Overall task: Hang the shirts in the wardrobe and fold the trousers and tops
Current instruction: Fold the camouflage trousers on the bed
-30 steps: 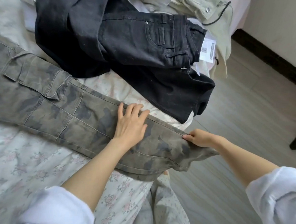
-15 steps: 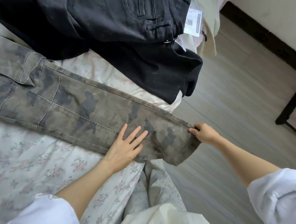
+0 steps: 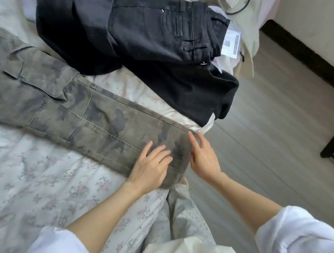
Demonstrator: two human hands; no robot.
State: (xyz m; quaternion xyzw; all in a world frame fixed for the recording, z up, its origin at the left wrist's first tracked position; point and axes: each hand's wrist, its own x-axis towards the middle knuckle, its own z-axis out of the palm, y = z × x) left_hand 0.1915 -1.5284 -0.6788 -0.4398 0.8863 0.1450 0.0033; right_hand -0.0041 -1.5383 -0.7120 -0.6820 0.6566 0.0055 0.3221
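Both hands have drawn together at the hem of the camouflage trousers [image 3: 87, 113] since half a second ago, when the right hand pinched the far corner of the leg end and the left lay flat farther up the leg. Now the left hand [image 3: 152, 167] rests palm down on the cloth just short of the hem, its fingers straight and a little spread, holding nothing. The right hand [image 3: 203, 157] lies along the hem edge with its fingers straight and close together, touching the cloth; it no longer pinches the corner. The hem reaches the near right edge of the bed [image 3: 38, 183] and droops slightly over it between the two hands.

The camouflage trousers lie stretched flat across the floral sheet, running from the left edge of the bed, where the cargo pocket shows, down to the hands at the right edge. Behind them, toward the far right corner of the bed, the black jeans [image 3: 157, 39] lie in a loose heap, one dark part hanging over the right edge above the floor [image 3: 279, 129]. A white paper tag [image 3: 232, 44] sticks out at their waistband. A pale beige garment [image 3: 239, 8] with a dark cord lies at the far corner, just behind the jeans. White sleeves cover both forearms near the elbows.
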